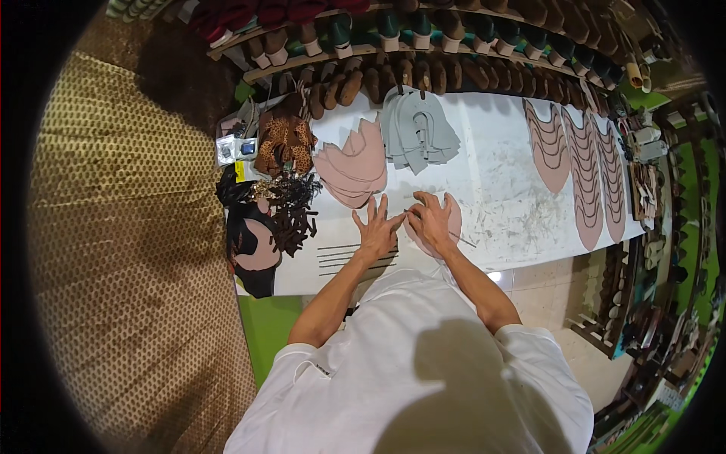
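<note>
A pale pink cut piece with a rounded edge (454, 216) lies on the white tabletop close in front of me, partly covered by my right hand (429, 221). The fingers of that hand are bent down onto the piece, thumb and index drawn together. A thin dark strip (466, 241) sticks out past the right side of the hand and seems to run under it; its other end is hidden. My left hand (376, 233) rests just left of the piece, fingers spread, with its innermost fingertips close to those of the right. Several dark strips (336, 261) lie in parallel beneath the left forearm.
Overlapping pink pieces (354, 168) and grey pieces (420, 132) lie beyond my hands. Rows of pink pieces with dark wavy lines (584, 178) spread at the right. Dark scraps (293, 219) and a leopard-print bundle (283, 144) crowd the left. Racks of shoe forms (423, 76) stand behind.
</note>
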Demonstrator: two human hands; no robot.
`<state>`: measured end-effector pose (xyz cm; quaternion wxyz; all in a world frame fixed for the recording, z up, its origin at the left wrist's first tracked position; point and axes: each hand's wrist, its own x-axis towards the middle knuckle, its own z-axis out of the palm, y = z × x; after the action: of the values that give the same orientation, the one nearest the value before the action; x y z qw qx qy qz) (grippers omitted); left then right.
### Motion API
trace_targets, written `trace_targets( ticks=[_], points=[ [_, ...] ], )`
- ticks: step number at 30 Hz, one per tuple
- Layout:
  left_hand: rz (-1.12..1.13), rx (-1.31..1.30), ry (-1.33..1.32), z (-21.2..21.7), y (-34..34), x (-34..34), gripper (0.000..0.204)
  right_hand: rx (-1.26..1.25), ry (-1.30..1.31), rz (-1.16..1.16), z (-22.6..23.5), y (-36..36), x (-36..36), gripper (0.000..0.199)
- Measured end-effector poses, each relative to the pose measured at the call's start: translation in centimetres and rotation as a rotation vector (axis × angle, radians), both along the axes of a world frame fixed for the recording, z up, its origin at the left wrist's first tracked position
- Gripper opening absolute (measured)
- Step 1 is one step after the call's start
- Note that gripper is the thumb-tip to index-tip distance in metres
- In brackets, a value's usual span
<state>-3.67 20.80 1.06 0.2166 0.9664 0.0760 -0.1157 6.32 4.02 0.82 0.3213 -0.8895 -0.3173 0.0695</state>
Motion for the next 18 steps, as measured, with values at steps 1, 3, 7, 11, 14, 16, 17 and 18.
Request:
trace_targets(
  ticks=[1,3,7,11,14,16,17,18],
  points=[
    [0.012,-0.017,-0.011,0.1,-0.1,0.0,0.065,0.0,0.002,0.001,-0.1,0.0,0.0,0.017],
    [0.024,-0.034,-0.02,0.1,-0.1,0.0,0.063,0.01,0.003,-0.016,-0.3,0.1,0.1,0.017],
    [0.019,-0.04,-0.027,0.2,0.1,0.0,0.065,-0.015,0.001,-0.024,-0.3,0.2,0.0,0.017],
    [0.021,-0.057,-0.017,0.3,0.1,0.1,0.066,-0.028,-0.009,-0.046,-0.5,0.3,0.1,0.017],
    [-0.015,-0.03,0.012,-0.2,0.4,0.0,0.067,-0.038,-0.002,-0.047,-0.4,0.5,0.1,0.017],
    [-0.014,-0.042,-0.005,-0.4,0.4,-0.1,0.067,-0.045,0.006,-0.05,-0.3,0.5,0.2,0.017],
    [-0.011,-0.053,-0.022,-0.5,0.4,-0.1,0.066,-0.052,0.001,-0.05,-0.3,0.5,0.2,0.017],
    [-0.011,-0.053,-0.022,-0.8,0.5,-0.2,0.066,-0.059,-0.004,-0.049,-0.3,0.7,0.2,0.017]
  ],
)
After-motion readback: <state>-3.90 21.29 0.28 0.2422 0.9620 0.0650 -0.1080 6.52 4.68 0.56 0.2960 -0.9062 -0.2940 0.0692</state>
